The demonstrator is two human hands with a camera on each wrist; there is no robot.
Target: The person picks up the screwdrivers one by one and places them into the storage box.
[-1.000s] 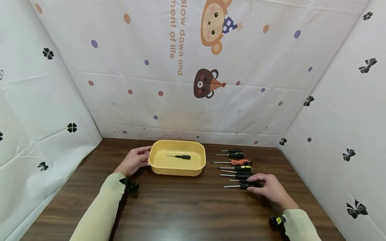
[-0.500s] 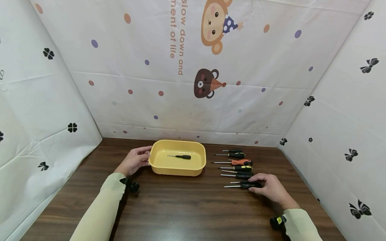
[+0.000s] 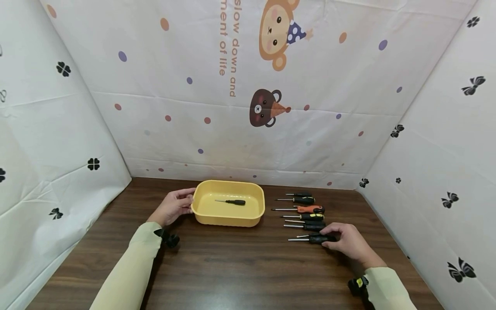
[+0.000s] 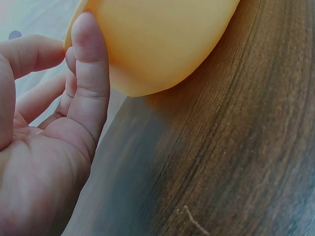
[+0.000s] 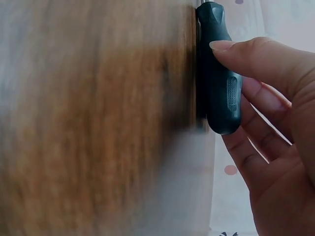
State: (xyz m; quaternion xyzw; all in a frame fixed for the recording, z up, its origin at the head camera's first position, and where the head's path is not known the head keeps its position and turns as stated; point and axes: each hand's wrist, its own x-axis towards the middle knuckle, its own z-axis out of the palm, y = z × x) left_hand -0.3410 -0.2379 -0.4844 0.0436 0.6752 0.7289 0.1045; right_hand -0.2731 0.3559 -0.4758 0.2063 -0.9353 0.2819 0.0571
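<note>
In the head view my left hand holds the left end of a yellow plastic bin. The left wrist view shows the thumb against the bin's outer wall and the index finger at its rim. A small black-handled screwdriver lies inside the bin. My right hand grips the black handle of the nearest screwdriver, thumb in front and fingers behind. That handle fills the grip in the right wrist view. Just behind it shows the thin shaft of another screwdriver, its handle mostly hidden.
Several more screwdrivers lie in a row behind the right hand, among them an orange-handled one and a black-and-yellow one. The brown wooden table meets white printed cloth at the back and sides.
The thin screwdriver shaft behind the gripped one has come closer to it, and my right hand has shifted very slightly right. My left hand and the bin stay put.
</note>
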